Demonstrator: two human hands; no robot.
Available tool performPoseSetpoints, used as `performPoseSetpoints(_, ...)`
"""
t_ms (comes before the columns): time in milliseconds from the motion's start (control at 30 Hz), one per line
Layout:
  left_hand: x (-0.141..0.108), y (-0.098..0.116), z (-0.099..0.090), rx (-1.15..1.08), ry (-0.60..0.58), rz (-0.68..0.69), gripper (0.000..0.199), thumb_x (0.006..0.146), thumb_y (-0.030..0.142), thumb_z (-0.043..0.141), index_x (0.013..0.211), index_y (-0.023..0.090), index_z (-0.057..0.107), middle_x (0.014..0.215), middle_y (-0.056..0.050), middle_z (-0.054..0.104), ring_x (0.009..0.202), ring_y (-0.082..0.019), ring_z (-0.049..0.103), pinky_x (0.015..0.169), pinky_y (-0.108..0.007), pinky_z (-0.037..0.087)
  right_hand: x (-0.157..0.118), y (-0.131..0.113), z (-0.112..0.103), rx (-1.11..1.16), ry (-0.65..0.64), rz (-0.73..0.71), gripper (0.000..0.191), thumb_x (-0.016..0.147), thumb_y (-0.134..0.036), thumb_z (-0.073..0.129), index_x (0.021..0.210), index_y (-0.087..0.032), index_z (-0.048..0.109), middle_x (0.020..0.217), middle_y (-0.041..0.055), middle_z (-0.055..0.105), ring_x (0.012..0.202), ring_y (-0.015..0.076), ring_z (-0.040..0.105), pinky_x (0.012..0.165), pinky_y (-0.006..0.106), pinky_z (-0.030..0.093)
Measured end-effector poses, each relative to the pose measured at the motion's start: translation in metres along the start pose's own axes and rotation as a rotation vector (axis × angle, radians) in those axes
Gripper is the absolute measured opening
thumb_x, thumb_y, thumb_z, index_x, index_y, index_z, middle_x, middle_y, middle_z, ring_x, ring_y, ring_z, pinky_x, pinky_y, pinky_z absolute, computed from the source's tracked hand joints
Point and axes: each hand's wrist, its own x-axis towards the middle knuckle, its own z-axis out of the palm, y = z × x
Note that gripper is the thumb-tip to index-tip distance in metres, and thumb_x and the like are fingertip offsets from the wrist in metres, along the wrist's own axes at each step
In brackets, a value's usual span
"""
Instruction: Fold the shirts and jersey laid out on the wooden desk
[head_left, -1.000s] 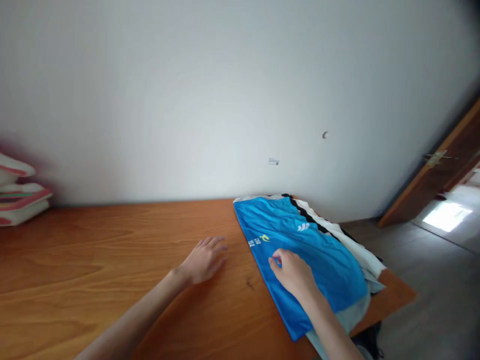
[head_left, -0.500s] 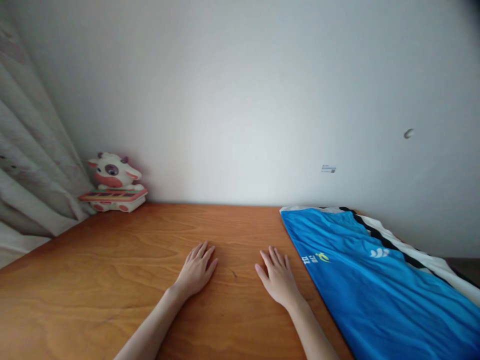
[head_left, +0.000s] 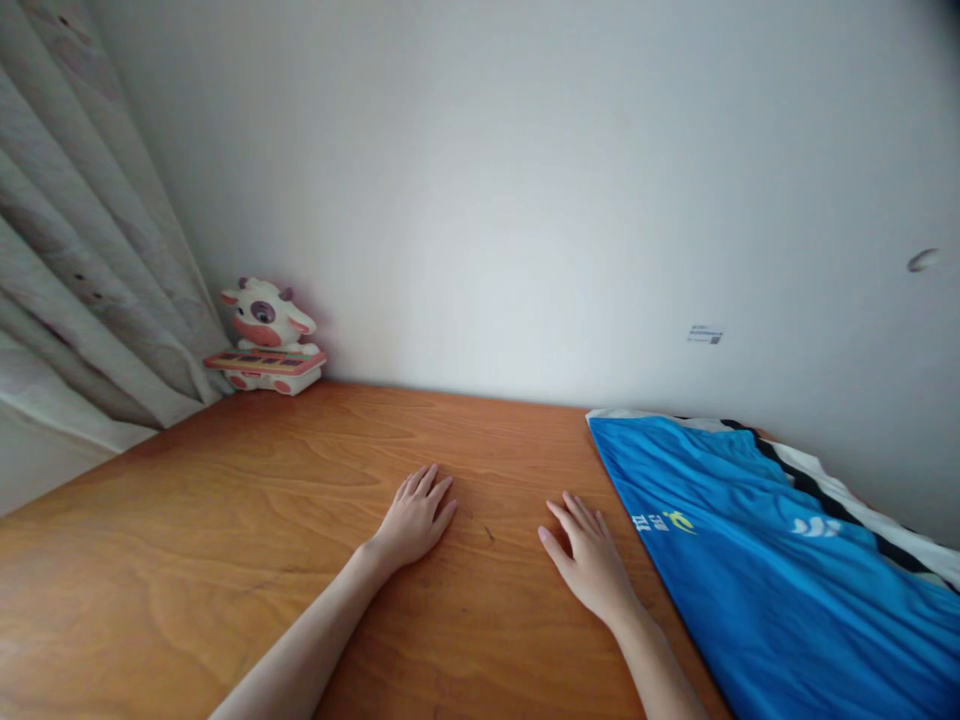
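My left hand (head_left: 413, 517) lies palm down on the brown wooden table (head_left: 480, 620), its fingers spread a little and holding nothing. To the right, my right hand (head_left: 590, 560) also rests palm down on the wood, thumb apart from the fingers, with nothing in it. Just beyond my right hand is a blue cloth (head_left: 765, 570) with white and yellow prints and a black and white edge, spread with wrinkles over the table's right side. The hand and the cloth are apart.
A toy cow with a small keyboard (head_left: 266, 340) sits at the back left corner. Beside it hangs a pale curtain (head_left: 90, 250). Behind the table rises a white wall (head_left: 480, 200) with a small label (head_left: 705, 335) and a round fixture (head_left: 922, 260).
The whole view has shifted and tilted slightly, so the toy, cloth and both hands appear farther right. Both hands remain flat on the table, with the right hand's fingers slightly closer together.
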Motion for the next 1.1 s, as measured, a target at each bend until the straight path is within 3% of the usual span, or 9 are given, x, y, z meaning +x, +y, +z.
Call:
performPoseSetpoints(400, 0.010, 0.006, -0.011, -0.077, 0.048, -0.077, 0.046, 0.097, 0.048, 0.049, 0.130, 0.020, 0.063, 0.141, -0.014, 0.059, 0.131, -0.033, 0.052, 0.111, -0.051, 0.041, 0.000, -0.002, -0.002, 0.013, 0.034, 0.009, 0.045, 0.096, -0.045, 0.051, 0.130, -0.018, 0.064, 0.149, 0.0145, 0.053, 0.140, 0.0303, 0.046, 0.117, 0.055, 0.032)
performPoseSetpoints(733, 0.024, 0.001, -0.008, -0.207, 0.167, 0.100, 0.033, 0.098, 0.037, 0.045, 0.118, 0.021, 0.066, 0.123, -0.011, 0.067, 0.116, -0.027, 0.062, 0.106, -0.045, 0.048, 0.002, -0.002, -0.003, 0.035, 0.110, 0.006, 0.038, 0.095, -0.038, 0.052, 0.125, -0.019, 0.066, 0.143, 0.0136, 0.060, 0.135, 0.0295, 0.052, 0.115, 0.053, 0.036)
performPoseSetpoints(1100, 0.019, 0.001, -0.007, -0.232, 0.072, 0.142, 0.028, 0.096, 0.034, 0.046, 0.110, 0.023, 0.067, 0.121, -0.009, 0.070, 0.113, -0.025, 0.064, 0.104, -0.041, 0.049, 0.000, -0.005, -0.008, 0.177, 0.173, 0.024, 0.027, 0.095, -0.031, 0.052, 0.113, -0.018, 0.068, 0.132, 0.0137, 0.067, 0.130, 0.0287, 0.057, 0.115, 0.054, 0.036)
